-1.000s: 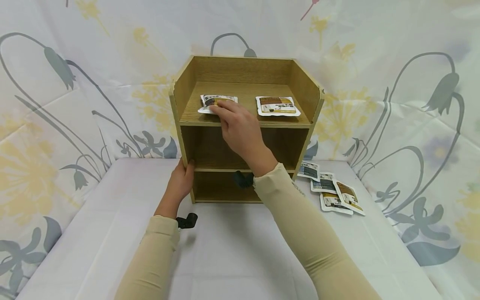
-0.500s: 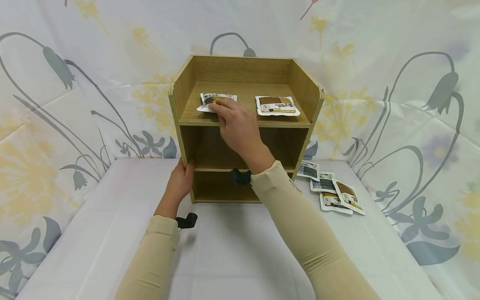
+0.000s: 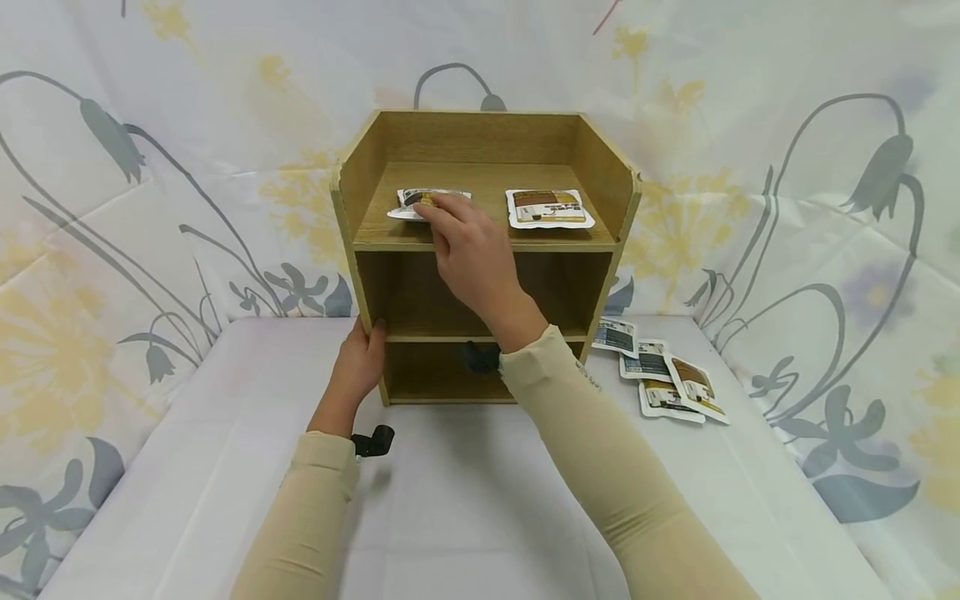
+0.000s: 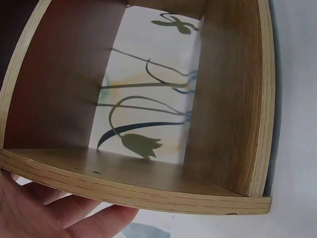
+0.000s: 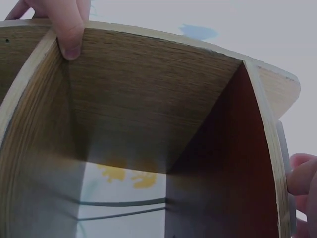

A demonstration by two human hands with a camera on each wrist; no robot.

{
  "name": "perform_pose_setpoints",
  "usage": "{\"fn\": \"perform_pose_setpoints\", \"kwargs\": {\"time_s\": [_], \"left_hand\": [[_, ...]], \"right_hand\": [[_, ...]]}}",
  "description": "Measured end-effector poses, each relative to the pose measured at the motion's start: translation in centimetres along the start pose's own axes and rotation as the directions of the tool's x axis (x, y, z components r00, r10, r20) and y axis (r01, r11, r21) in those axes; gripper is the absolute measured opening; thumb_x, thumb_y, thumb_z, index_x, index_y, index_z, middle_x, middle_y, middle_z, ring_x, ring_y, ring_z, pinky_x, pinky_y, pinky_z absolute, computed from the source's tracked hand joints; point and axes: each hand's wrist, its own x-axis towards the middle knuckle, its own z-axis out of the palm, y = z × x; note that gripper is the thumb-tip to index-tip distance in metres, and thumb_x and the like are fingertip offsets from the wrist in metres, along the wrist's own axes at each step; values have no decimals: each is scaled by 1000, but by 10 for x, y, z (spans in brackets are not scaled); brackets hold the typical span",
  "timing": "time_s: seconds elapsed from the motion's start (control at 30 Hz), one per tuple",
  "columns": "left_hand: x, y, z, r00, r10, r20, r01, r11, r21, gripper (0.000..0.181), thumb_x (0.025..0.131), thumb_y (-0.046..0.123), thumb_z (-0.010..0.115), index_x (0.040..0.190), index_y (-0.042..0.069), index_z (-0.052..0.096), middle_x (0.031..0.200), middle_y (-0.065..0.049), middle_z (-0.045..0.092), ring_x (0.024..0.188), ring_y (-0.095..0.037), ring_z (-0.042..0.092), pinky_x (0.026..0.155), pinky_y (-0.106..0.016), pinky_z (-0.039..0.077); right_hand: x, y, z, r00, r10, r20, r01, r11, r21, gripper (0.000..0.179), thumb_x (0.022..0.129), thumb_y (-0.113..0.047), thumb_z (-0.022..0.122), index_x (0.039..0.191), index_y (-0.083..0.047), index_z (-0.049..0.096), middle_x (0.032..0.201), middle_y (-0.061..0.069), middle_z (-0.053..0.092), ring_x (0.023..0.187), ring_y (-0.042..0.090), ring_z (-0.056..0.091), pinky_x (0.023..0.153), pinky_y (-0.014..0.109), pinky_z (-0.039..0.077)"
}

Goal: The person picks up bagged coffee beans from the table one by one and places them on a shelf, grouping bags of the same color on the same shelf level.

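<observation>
A small wooden shelf unit (image 3: 483,247) stands on the cloth-covered table. My left hand (image 3: 359,360) grips its left side panel at mid height, thumb on the inner face and fingers behind the outer face. In the left wrist view its fingers (image 4: 101,221) lie behind the panel. Over the top board my right hand (image 3: 477,258) pinches the near edge of a white-rimmed flat food pouch (image 3: 408,200) at the left; the hand partly covers it. A second flat pouch (image 3: 549,209) with a brown and yellow print lies on the same board at the right.
Several more printed pouches (image 3: 666,372) lie overlapping on the white table cloth (image 3: 480,500), right of the shelf unit. A flowered curtain (image 3: 187,125) hangs close behind and around the table. The unit's lower compartments (image 3: 435,371) face the person.
The head view has shifted slightly. Both hands keep their holds; the right hand and its pouch stay at the left of the top board with barely any movement.
</observation>
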Motion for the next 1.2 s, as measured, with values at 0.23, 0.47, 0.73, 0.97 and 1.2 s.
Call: {"fn": "perform_pose_setpoints", "kwargs": {"time_s": [0.23,0.47,0.73,0.97,1.2], "left_hand": [[1,-2,1,1000,-4,4,4,1000,1,63,103,48,22,151,8,25,145,-27,43,129,-43,47,105,-57,39],[-1,0,1,1000,-10,1,10,1000,13,62,103,46,22,152,7,24,148,-27,39,132,-43,44,106,-58,38],[0,2,1,1000,-6,-3,7,1000,25,63,103,46,21,152,6,23,149,-26,38,132,-43,44,107,-58,37],[0,1,1,1000,-7,6,7,1000,19,64,103,47,20,153,7,22,150,-25,38,133,-43,43,106,-58,37],[1,1,1,1000,-1,-2,1,1000,22,64,103,47,21,152,6,24,149,-26,38,132,-43,44,107,-58,37]], "right_hand": [[-10,4,-2,999,1,-32,1,997,79,32,98,-5,49,125,-10,66,133,13,61,128,27,53,113,31,36],[-19,7,-6,998,-10,-65,16,995,101,32,97,-3,50,123,-9,66,131,14,61,127,31,53,109,35,42],[-29,9,-10,995,-23,-101,34,993,112,29,96,-3,52,121,-8,68,126,15,63,124,32,55,107,35,44],[-41,9,-17,992,-40,-123,55,991,124,27,95,-2,55,119,-6,68,123,15,64,123,32,57,106,35,45],[-57,13,-31,989,-37,-142,55,991,126,26,94,-3,56,116,-6,69,119,13,66,121,29,58,103,37,46]]}}
